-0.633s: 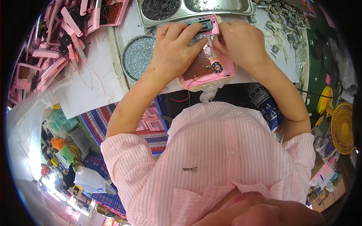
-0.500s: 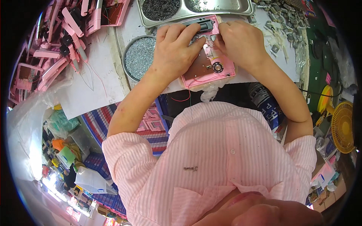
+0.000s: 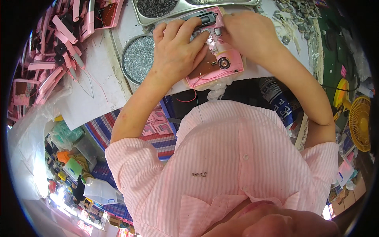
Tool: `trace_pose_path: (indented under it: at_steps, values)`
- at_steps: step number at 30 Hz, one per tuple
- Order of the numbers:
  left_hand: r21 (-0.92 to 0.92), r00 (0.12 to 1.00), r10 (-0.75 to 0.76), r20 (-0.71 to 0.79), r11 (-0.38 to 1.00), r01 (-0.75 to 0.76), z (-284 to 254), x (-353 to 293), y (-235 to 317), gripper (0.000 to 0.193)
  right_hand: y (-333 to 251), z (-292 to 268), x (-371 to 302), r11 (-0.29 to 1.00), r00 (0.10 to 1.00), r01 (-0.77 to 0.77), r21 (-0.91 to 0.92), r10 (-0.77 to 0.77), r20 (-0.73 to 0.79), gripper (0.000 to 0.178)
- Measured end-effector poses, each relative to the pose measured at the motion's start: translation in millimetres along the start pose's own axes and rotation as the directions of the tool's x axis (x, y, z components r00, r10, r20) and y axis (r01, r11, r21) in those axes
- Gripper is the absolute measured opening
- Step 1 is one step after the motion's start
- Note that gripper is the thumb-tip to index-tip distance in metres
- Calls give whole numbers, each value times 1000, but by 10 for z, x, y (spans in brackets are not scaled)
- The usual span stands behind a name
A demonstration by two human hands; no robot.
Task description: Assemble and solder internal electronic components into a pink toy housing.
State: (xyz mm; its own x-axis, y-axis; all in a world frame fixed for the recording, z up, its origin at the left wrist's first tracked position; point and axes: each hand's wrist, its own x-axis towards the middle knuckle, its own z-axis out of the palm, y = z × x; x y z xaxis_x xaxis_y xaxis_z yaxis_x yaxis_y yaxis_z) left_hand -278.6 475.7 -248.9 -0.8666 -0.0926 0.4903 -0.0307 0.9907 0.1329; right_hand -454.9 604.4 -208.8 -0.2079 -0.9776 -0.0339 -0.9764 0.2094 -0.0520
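A pink plastic casing lies on the table's near edge, with a brown board, a round black part and a thin red wire on it. Across its far end sits a dark grey module. My left hand grips the casing's left side, fingers bent over the module, thumb near a shiny silvery piece. At the far right corner, my right hand is closed with its fingertips tucked under; whatever they hold is hidden.
A round tin of small silver screws stands left of my left hand. Beyond the casing is a metal tray with dark springs. Pink casings pile up at far left. Small grey metal parts lie scattered at right. A yellow fan stands farther right.
My right hand has turned, with its fingers more curled and hidden at the casing's far right corner. My left thumb has shifted slightly on the casing. The whole view has moved a little.
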Motion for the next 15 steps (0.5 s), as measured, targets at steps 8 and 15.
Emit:
trace_pose_path:
  at_steps: [8, 15]
  values:
    - [-65, 988, 102, 115, 993, -95, -47, 32, 102, 42, 493, 309, -103, 369, 935, -345, 863, 222, 278, 21]
    - [-65, 955, 158, 250, 987, -146, -164, 78, 19, 54, 320, 230, -47, 472, 950, -293, 831, 239, 200, 29]
